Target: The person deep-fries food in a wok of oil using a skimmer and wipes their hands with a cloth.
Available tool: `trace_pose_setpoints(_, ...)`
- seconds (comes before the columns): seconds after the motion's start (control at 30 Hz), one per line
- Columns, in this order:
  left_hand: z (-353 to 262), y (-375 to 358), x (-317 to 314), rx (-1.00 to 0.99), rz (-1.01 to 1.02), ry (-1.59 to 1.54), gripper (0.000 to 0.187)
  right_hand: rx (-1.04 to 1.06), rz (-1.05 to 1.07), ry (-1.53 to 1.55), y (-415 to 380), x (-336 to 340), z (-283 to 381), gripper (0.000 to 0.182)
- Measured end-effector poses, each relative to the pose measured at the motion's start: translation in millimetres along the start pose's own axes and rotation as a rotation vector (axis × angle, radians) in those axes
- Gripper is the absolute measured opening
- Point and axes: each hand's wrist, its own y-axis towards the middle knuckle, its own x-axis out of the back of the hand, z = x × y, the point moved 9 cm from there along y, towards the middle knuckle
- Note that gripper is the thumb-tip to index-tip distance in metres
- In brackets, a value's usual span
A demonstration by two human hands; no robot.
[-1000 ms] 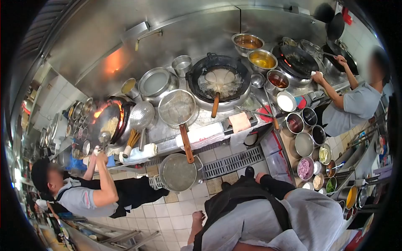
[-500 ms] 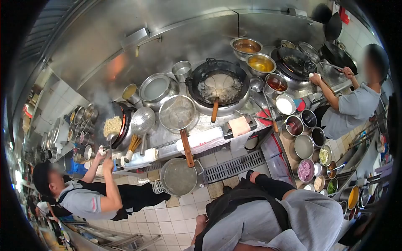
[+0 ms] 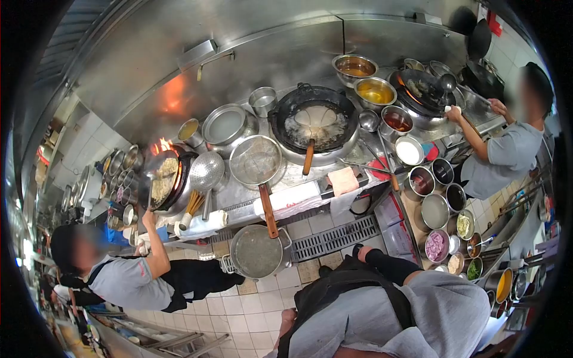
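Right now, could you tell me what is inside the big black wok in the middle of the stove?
The black wok holds pale, bubbling liquid, and a wooden-handled ladle rests in it. The foam hides whatever lies below the surface.

Taking the wok of frying food (image 3: 314,122) at the middle of the bench (image 3: 286,179) as landmark: a round strainer (image 3: 255,160) lies just left of it, a lidded pot (image 3: 224,124) farther left. Sauce bowls (image 3: 375,90) sit to its right. On the floor below stands a big pot (image 3: 258,252). Far left, a co-worker's wok (image 3: 162,182) holds noodles.
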Motion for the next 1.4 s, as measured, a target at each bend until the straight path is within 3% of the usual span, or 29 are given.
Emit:
trace_pose_setpoints(0.13,-21,-32,51,0.144,0.033,-0.319,0.036,-0.001,-0.054,0.048,-6,4,-1,0.024)
trace_pose_setpoints(0.23,-75,-88,124,0.275,0.032,-0.622,0.033,0.008,-0.082,0.021,6,-9,-11,0.024)
trace_pose_setpoints(0.3,-86,-97,136,0.287,0.014,-0.808,0.030,0.022,-0.054,-0.025,13,-19,-14,0.024)
trace_pose_setpoints(0.37,-88,-96,137,0.254,0.011,-0.781,0.029,-0.029,-0.055,0.050,1,-9,-14,0.025)
trace_pose_setpoints(0.47,-81,-100,123,0.420,-0.002,-1.101,0.030,-0.003,-0.022,0.017,-2,-8,-13,0.027)
trace_pose_setpoints(0.57,-81,-104,121,0.479,0.017,-1.126,0.032,0.000,-0.010,-0.004,-8,-4,-7,0.028)
trace_pose_setpoints(0.67,-37,-50,66,0.115,0.021,-0.264,0.035,-0.027,-0.053,0.062,-23,14,1,0.028)
trace_pose_setpoints(0.73,-52,-62,80,0.154,0.096,-0.141,0.037,-0.010,-0.054,0.023,-22,14,4,0.027)
trace_pose_setpoints(0.8,-63,-71,89,0.177,0.127,-0.124,0.038,0.040,-0.009,-0.117,-6,-9,-1,0.026)
trace_pose_setpoints(0.9,-60,-67,80,0.186,0.108,-0.253,0.041,-0.098,-0.017,0.138,-25,17,0,0.026)
trace_pose_setpoints(1.0,-52,-63,71,0.187,0.090,-0.348,0.042,-0.008,-0.072,0.070,-18,11,3,0.025)
trace_pose_setpoints(1.27,-41,-48,53,0.013,0.067,-0.063,0.034,-0.023,-0.046,-0.011,-21,4,-1,0.025)
trace_pose_setpoints(1.4,-41,-50,56,0.048,0.093,-0.079,0.036,0.001,-0.060,-0.035,-18,-3,-2,0.026)
